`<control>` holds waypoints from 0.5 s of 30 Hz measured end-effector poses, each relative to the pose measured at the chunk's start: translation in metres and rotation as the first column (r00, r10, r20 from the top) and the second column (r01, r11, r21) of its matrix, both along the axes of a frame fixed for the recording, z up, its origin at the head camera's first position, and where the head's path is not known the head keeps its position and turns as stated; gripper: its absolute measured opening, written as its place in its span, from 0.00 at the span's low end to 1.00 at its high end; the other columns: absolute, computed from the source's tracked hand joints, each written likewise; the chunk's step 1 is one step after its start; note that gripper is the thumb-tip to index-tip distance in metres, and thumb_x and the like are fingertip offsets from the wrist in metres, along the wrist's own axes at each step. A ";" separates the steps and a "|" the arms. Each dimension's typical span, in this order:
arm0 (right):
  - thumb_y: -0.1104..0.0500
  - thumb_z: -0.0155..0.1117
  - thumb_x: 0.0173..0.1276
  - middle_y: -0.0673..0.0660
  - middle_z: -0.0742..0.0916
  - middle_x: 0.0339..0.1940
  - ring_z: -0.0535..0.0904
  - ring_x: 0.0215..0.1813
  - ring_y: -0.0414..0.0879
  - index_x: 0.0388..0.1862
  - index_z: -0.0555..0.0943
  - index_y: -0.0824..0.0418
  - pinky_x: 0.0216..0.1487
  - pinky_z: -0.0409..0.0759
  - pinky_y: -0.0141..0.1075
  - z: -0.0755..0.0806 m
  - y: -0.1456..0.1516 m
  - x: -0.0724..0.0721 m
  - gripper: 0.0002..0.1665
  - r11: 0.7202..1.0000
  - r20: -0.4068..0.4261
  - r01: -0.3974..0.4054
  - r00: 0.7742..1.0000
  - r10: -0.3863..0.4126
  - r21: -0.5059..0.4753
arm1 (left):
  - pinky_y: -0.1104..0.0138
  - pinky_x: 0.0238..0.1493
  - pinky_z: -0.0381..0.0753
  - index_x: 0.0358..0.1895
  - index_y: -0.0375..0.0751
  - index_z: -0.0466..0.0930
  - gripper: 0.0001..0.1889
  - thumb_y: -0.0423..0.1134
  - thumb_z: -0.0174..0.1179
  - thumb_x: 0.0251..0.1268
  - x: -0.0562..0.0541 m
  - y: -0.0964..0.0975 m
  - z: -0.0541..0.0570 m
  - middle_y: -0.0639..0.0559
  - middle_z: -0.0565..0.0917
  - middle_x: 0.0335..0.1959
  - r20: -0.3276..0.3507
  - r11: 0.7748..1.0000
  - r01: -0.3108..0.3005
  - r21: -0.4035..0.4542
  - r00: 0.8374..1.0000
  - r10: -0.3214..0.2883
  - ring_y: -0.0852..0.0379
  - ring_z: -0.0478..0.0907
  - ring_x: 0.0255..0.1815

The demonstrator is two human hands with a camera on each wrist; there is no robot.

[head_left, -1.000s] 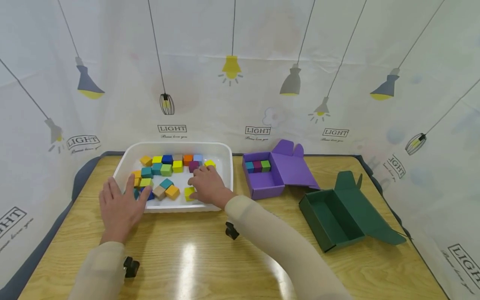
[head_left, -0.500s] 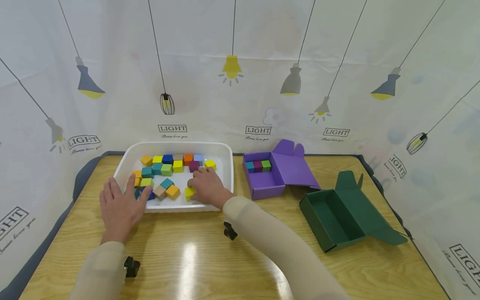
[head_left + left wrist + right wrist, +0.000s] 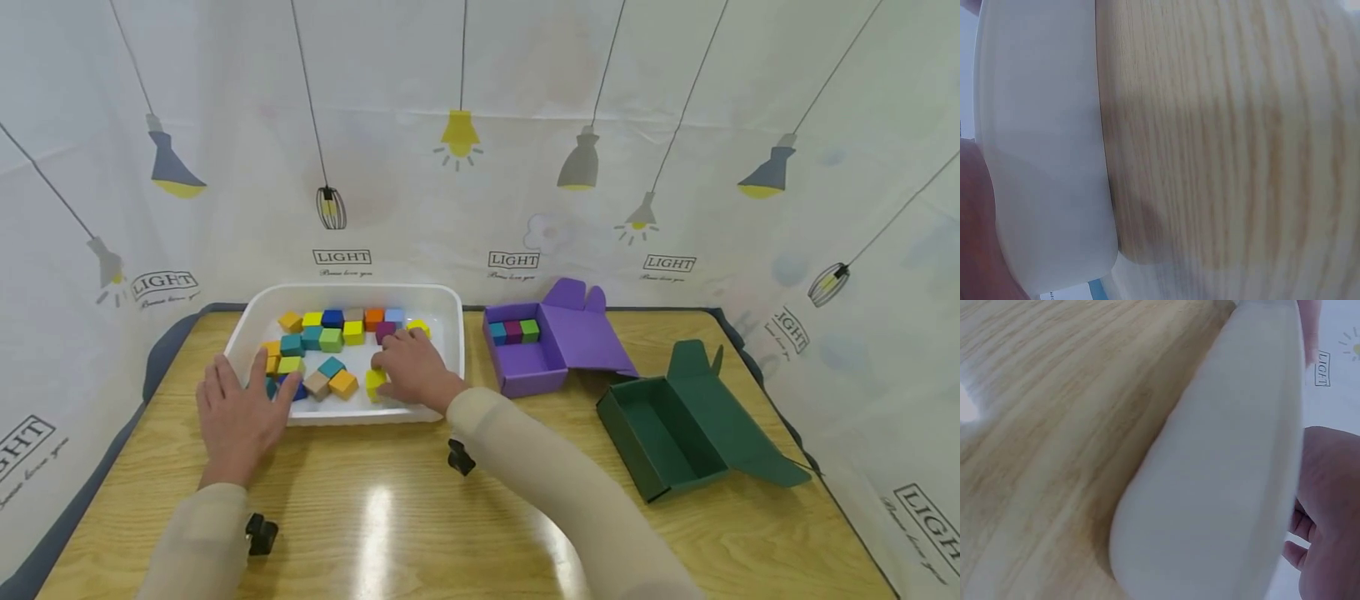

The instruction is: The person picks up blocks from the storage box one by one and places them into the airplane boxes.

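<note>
My left hand [image 3: 242, 410] lies with fingers spread over the front left corner of a white tray [image 3: 405, 412], its fingertips beside a dark blue cube [image 3: 292, 387]. Several colored cubes are scattered inside the tray. Over the tray's right part, my right hand [image 3: 412, 367] pinches a yellow cube [image 3: 373, 386] with curled fingers; the hand covers part of that cube. Close to its knuckles are a purple cube [image 3: 386, 332] and another yellow cube [image 3: 418, 327]. Both wrist views mostly show the tray's outer wall [image 3: 1047, 150], with the cubes hidden behind it.
Right of the tray stands an open purple box [image 3: 534, 381] holding a row of blue, purple and green cubes [image 3: 529, 331]. Further right and nearer is an open green box [image 3: 633, 437]. The wooden table [image 3: 337, 508] meets a printed curtain [image 3: 420, 208] behind.
The yellow cube at the right hand has turned slightly, and the fingers have closed in on it. The left hand and boxes stay put; the head view shifts a little.
</note>
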State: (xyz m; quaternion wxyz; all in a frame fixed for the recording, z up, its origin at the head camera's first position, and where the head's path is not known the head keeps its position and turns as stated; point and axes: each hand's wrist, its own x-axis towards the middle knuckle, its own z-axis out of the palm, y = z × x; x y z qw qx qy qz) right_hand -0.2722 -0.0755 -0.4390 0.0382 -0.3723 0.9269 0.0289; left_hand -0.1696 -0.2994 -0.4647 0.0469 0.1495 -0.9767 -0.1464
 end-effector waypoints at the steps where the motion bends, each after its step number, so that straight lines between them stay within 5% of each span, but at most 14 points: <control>1: 0.36 0.63 0.64 0.45 0.79 0.46 0.69 0.54 0.44 0.56 0.81 0.41 0.67 0.65 0.42 0.002 0.000 0.000 0.24 1.000 -0.005 0.002 1.000 -0.003 -0.004 | 0.32 0.74 0.34 0.79 0.43 0.40 0.46 0.73 0.25 0.69 0.000 0.000 0.000 0.22 0.28 0.75 0.000 1.000 0.000 -0.001 1.000 0.000 0.22 0.32 0.75; 15: 0.35 0.61 0.65 0.45 0.81 0.50 0.69 0.54 0.44 0.55 0.81 0.42 0.70 0.63 0.46 0.023 0.035 -0.015 0.24 0.997 -0.044 0.061 0.997 -0.063 -0.048 | 0.32 0.74 0.33 0.79 0.43 0.40 0.46 0.73 0.26 0.68 -0.001 0.001 0.000 0.22 0.28 0.75 0.010 1.000 -0.009 0.001 1.000 0.009 0.21 0.32 0.75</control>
